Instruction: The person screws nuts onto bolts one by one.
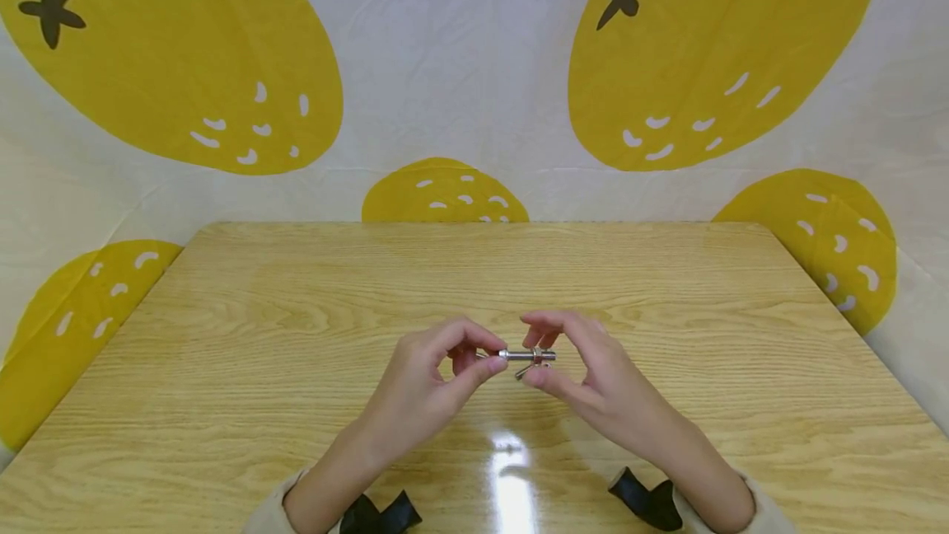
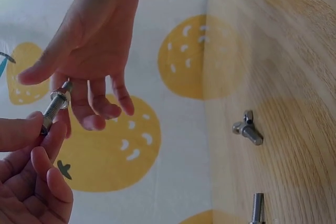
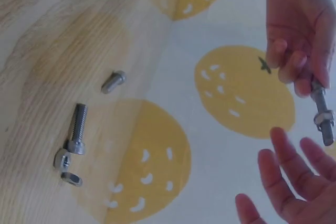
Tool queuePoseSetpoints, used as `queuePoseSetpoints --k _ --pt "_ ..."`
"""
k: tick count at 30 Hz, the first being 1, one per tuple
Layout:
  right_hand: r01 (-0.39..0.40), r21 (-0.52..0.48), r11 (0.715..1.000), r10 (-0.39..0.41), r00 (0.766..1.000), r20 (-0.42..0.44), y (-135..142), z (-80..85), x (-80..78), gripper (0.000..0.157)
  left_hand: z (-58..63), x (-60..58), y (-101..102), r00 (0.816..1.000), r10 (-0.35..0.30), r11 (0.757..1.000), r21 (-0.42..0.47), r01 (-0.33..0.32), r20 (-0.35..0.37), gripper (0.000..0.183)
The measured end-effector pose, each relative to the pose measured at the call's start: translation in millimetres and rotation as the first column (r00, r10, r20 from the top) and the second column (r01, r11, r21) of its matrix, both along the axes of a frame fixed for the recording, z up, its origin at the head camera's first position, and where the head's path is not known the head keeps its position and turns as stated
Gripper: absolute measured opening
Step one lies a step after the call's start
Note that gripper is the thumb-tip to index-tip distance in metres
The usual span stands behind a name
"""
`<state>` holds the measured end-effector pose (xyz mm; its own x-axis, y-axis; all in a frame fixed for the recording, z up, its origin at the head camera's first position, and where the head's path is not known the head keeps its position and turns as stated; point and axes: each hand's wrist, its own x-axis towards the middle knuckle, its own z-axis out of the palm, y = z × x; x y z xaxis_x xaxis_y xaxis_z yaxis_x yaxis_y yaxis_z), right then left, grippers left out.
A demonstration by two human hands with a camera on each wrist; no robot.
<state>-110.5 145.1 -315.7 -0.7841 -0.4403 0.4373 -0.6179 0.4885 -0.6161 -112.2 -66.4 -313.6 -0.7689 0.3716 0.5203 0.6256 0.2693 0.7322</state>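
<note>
My left hand (image 1: 423, 377) pinches a silver bolt (image 1: 521, 356) near its left end between thumb and fingers, and the bolt lies level, pointing right. A nut (image 3: 324, 118) sits on the thread close to the free end. Around that end my right hand (image 1: 593, 361) is spread, thumb and fingers apart; in the right wrist view its fingers (image 3: 286, 177) stand clear of the bolt. The left fingers hide the gripped end.
On the wooden table (image 1: 296, 295), beneath the hands, lie a short bolt (image 3: 114, 82), a longer bolt (image 3: 79, 124) and two nuts, one nut (image 3: 62, 159) against the longer bolt's head and another nut (image 3: 72, 179) beside it. A fruit-patterned cloth (image 1: 460, 81) hangs behind.
</note>
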Motion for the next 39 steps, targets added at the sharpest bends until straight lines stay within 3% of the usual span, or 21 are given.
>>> queuePoseSetpoints --k 3,10,19,27,33,39 --pt "-0.032 -0.018 0.999 0.032 0.999 -0.027 0.7 2.1 -0.6 0.043 1.1 0.4 -0.3 1.000 0.018 1.000 -0.007 -0.018 0.024 0.007" --pt "-0.098 -0.057 0.994 0.089 0.987 -0.133 -0.2 3.6 -2.2 0.035 1.5 0.0 -0.7 0.998 0.032 0.999 -0.012 -0.032 0.055 0.008" --pt "-0.067 -0.055 0.996 0.054 0.975 -0.216 -1.8 2.8 -3.7 0.034 0.6 -1.0 -1.8 0.996 0.025 1.000 -0.013 -0.024 0.088 0.007" --pt "-0.051 -0.063 0.997 0.039 0.984 -0.176 -3.1 1.5 -3.4 0.027 0.8 -2.1 -3.3 0.995 0.016 1.000 -0.002 -0.016 0.097 0.006" --pt "-0.020 -0.070 0.997 0.009 0.988 -0.152 -6.1 -2.5 -4.1 0.005 0.5 -2.1 -2.8 0.996 0.002 1.000 0.012 -0.003 0.089 0.007" --pt "-0.013 -0.059 0.998 0.006 0.993 -0.120 -5.9 -4.1 -4.6 0.017 0.0 -1.9 -1.8 0.997 -0.013 1.000 0.023 0.011 0.080 0.006"
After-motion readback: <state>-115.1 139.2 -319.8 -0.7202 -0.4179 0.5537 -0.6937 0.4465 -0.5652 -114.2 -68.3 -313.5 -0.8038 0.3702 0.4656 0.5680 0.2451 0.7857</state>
